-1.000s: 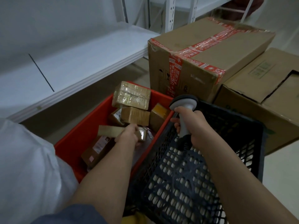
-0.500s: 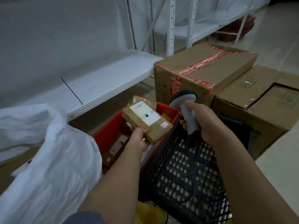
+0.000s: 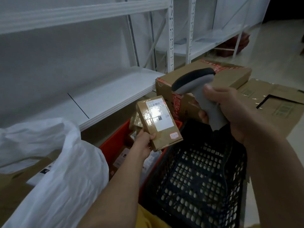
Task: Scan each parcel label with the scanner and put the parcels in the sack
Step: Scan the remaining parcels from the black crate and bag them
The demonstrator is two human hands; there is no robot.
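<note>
My left hand [image 3: 144,142] grips the near left corner of a small brown parcel [image 3: 158,123], tilted up above the red crate [image 3: 115,142]. Its white label faces up and glows under a bright patch of light, with a thin red line near its top edge. My right hand [image 3: 230,111] holds the grey scanner [image 3: 197,86] by its handle, the dark head pointing left and down toward the label, a little apart from it. The white sack [image 3: 54,170] lies at the lower left. More parcels lie in the red crate, mostly hidden by my arm.
A black perforated crate [image 3: 197,178] stands to the right of the red one. Big cardboard boxes [image 3: 230,76] with red tape sit behind both crates, another box [image 3: 279,104] at the right. White metal shelving [image 3: 107,96] runs along the left and back.
My left hand picked a parcel out of the red crate and raised it, label up. My right hand lifted the scanner and aimed it at the label, which is now lit.
</note>
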